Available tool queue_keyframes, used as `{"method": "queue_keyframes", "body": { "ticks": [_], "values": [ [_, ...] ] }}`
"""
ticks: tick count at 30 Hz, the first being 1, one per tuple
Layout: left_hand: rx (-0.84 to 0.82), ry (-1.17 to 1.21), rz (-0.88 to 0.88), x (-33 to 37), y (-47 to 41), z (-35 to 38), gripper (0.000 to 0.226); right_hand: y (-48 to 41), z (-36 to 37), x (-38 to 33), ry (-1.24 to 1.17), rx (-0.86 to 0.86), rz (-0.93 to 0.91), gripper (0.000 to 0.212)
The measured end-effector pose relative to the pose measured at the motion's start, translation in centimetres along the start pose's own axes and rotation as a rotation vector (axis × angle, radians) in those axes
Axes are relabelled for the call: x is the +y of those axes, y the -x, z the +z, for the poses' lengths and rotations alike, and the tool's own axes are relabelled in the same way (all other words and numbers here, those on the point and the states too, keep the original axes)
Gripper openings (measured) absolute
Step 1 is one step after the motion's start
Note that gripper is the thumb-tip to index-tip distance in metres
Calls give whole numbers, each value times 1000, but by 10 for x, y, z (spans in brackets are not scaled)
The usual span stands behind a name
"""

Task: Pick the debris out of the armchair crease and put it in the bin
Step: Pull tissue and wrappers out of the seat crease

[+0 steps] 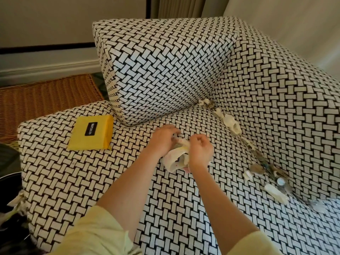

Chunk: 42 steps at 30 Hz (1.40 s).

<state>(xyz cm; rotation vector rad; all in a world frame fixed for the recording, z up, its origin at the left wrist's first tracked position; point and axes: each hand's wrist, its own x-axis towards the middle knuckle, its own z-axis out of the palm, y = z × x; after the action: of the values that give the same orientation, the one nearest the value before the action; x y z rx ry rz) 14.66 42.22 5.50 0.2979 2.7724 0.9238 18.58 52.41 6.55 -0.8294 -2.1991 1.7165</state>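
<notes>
Your two pale yellow sleeves [95,230] are closest, low down, and your bare arms reach out over the armchair seat [165,208]. Your left hand [162,139] and your right hand [199,150] are close together near the middle of the seat. Both are closed on a crumpled white wad [174,161] of paper or cloth, with your fingers curled around it. The wad sits just above the seat.

More debris [230,122] lies in a line along the crease where the seat meets the right arm of the chair. It starts at the back corner with white scraps. It runs toward the front edge, where there are brown bits, a small blue and white piece [280,181] and a white strip [276,194].

A yellow packet [92,134] with a black label lies flat near the left edge of the seat. A brown woven mat [46,100] shows beyond that edge. Something dark and round [9,190], maybe the bin, peeks in at the far left, but you cannot tell for sure.
</notes>
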Motion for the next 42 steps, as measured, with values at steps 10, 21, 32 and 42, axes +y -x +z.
{"method": "queue_keyframes", "body": {
  "ticks": [10, 21, 32, 42],
  "values": [
    [20, 352, -136, 3, 15, 5, 25, 27, -2, 37, 909, -186, -332, 50],
    [-27, 554, -286, 14, 31, 5, 44, 13, 2, 7, 136, 65, 34, 32],
    [-96, 997, -344, 56, 40, -7, 39, 29, 19, -21, -458, -64, 302, 40],
    [-34, 1193, -470, 49, 41, -8, 26, 40, 8, -19, 127, -325, -54, 46]
  ]
}}
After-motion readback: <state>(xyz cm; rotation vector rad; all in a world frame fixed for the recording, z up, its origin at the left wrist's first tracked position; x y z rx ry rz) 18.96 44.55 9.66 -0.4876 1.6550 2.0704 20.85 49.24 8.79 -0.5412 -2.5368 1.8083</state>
